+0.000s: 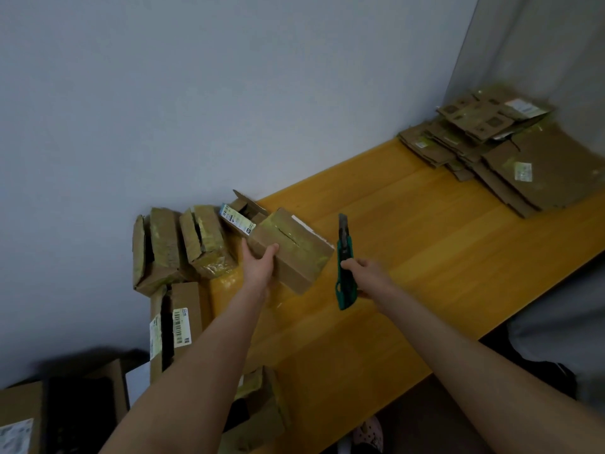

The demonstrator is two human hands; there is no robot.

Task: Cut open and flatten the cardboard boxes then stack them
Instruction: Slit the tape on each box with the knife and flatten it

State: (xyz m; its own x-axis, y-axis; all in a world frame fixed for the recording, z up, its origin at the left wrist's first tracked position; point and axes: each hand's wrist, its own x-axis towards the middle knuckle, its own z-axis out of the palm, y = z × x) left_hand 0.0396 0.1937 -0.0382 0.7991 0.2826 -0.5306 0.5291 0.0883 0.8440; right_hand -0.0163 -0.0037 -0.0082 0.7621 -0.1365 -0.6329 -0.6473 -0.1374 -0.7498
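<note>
1. One table: yellow wood, spanning the view from 7 o'clock to 2 o'clock; bears most of the items below.
2. Stack of flattened boxes: at 2 o'clock, on the far end of the table, well apart from both hands.
3. Uncut boxes: clustered at 9 o'clock along the wall, taped, just beside the held box.
4. Held box: the task's thing, near the centre of the view, at 12 o'clock of the left hand. Long axis and taped seam run from 10 o'clock to 4 o'clock. Lifted or resting on the table: cannot tell.
5. Left hand: grasping the held box at its 8 o'clock corner, thumb over the near edge.
6. Right hand: clenched round the knife handle, at 3 o'clock of the held box, near but apart.
7. Utility knife: green, upright, blade extended toward 12 o'clock, closest to the seam's 4 o'clock end. Judged: cut best entered at that end and run along the 10-to-4 line, clear of the left thumb.
</note>
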